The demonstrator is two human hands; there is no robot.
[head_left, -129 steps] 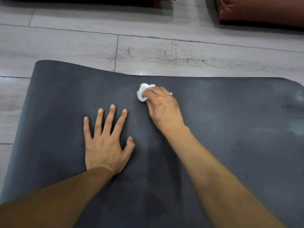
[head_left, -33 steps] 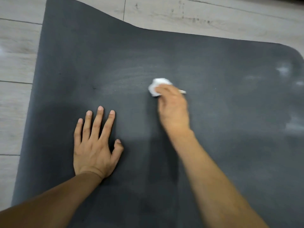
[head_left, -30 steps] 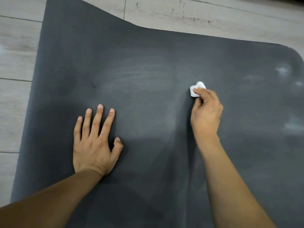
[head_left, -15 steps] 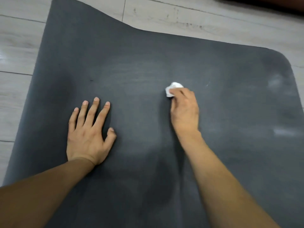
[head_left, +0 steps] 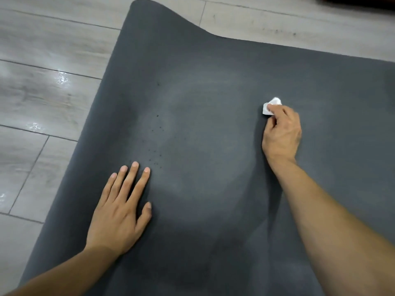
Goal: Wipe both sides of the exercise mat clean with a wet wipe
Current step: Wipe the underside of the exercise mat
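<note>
Pale plank floor carries the dark exercise mat, where the right hand, fingers pinching the balled wet wipe, has swept rightward from mid-mat while the left hand stays spread flat, so this face is likely part-wiped.

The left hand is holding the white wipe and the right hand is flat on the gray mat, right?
Not quite, the hands are swapped. In the head view, the right hand pinches the white wipe, while the left hand lies flat with fingers spread on the gray mat.
</note>
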